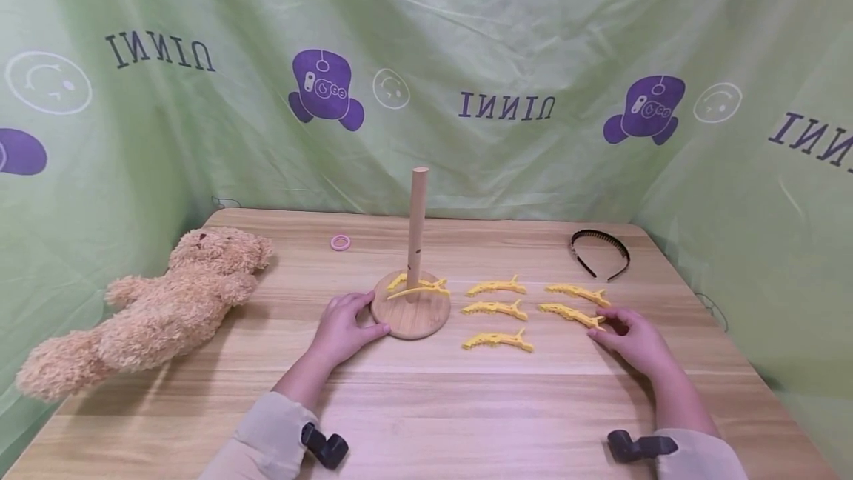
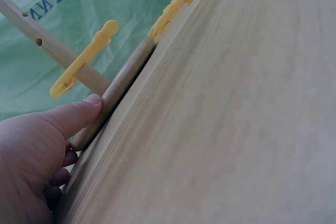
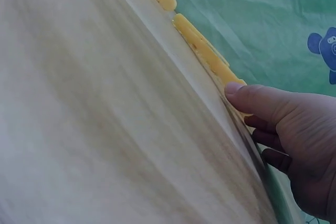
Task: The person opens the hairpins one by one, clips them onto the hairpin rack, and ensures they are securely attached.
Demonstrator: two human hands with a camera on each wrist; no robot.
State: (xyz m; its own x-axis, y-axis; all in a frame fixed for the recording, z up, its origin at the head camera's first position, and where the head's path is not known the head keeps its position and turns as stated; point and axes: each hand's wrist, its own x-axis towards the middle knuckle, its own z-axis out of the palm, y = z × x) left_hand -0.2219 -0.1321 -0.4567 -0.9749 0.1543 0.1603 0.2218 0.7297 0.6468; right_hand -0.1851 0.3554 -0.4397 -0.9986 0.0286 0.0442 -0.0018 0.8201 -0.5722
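My left hand [image 1: 343, 328] grips the left edge of the round base [image 1: 416, 322] of a wooden stand, its thumb on the rim in the left wrist view. A yellow alligator hair clip [image 1: 421, 289] clasps the low part of the upright post [image 1: 417, 221], one arm in front and one behind. At the right, my right hand [image 1: 633, 341] pinches the tail end of another yellow hair clip [image 1: 565, 312], low against the table; thumb and clip [image 3: 205, 53] show in the right wrist view. One more clip [image 1: 574, 292] lies just behind it.
Three yellow clips, the middle one [image 1: 493, 308] among them, lie in a column right of the base. A black headband [image 1: 623, 247] rests at the back right, a pink ring [image 1: 340, 243] at the back left. A plush bear [image 1: 173, 310] lies along the left edge.
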